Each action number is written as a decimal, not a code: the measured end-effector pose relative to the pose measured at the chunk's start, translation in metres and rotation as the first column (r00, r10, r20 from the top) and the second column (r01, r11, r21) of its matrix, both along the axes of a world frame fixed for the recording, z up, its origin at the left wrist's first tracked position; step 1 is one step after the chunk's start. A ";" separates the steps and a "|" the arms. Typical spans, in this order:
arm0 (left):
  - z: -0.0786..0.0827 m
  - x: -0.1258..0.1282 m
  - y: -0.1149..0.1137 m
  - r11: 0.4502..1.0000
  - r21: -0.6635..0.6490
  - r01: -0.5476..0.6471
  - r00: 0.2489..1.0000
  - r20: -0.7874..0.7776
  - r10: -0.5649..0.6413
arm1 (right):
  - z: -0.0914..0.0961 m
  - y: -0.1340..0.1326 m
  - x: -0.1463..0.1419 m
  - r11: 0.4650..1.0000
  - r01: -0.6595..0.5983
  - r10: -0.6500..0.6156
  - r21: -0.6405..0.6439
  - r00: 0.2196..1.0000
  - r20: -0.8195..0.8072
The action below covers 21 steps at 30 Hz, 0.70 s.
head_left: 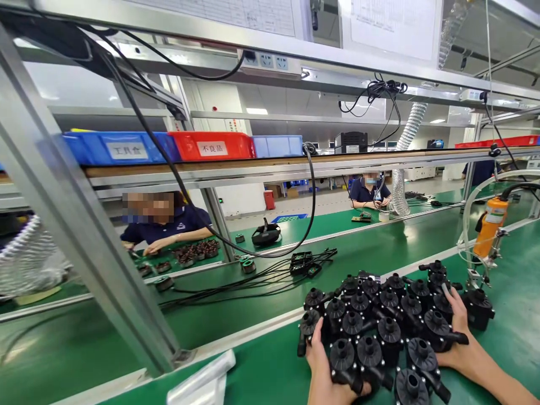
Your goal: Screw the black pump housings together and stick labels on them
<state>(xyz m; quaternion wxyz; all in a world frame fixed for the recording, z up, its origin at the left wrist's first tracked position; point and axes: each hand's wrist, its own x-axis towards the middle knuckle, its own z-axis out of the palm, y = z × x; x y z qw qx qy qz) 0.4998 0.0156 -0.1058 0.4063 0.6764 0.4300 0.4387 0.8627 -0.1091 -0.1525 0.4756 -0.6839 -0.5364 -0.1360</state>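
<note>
A tight cluster of black plastic water pumps (pixel 388 333), each with a round ribbed cap and a side spout, stands on the green bench in the lower right. My left hand (pixel 319 364) is pressed around the pumps at the near left edge, thumb up against one and fingertips showing below another. On the right side my right hand (pixel 463 337) is curved around other pumps, its fingers spread along their far side. Both hands enclose the group between them. Parts of the fingers are hidden by the pumps.
An orange power tool (pixel 490 228) with a hose hangs at the right. Clear plastic film (pixel 202 382) lies at front left. Black cables (pixel 236 289) cross the belt beyond. A metal post (pixel 90 214) rises at left. Two co-workers sit across, near wound coils (pixel 196 253).
</note>
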 end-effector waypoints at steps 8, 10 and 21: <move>0.007 0.070 0.033 0.999 0.017 0.035 0.999 0.039 -0.036 | 0.023 0.071 0.006 0.994 -0.099 0.097 -0.046 0.994 -0.055; 0.008 0.087 0.048 0.998 0.064 0.001 0.999 0.048 -0.004 | 0.024 0.092 0.008 0.996 -0.092 0.092 -0.003 0.996 -0.021; 0.015 0.165 0.120 0.979 0.180 -0.099 0.995 0.048 0.092 | 0.019 0.182 0.052 1.000 0.007 -0.008 0.023 0.999 0.042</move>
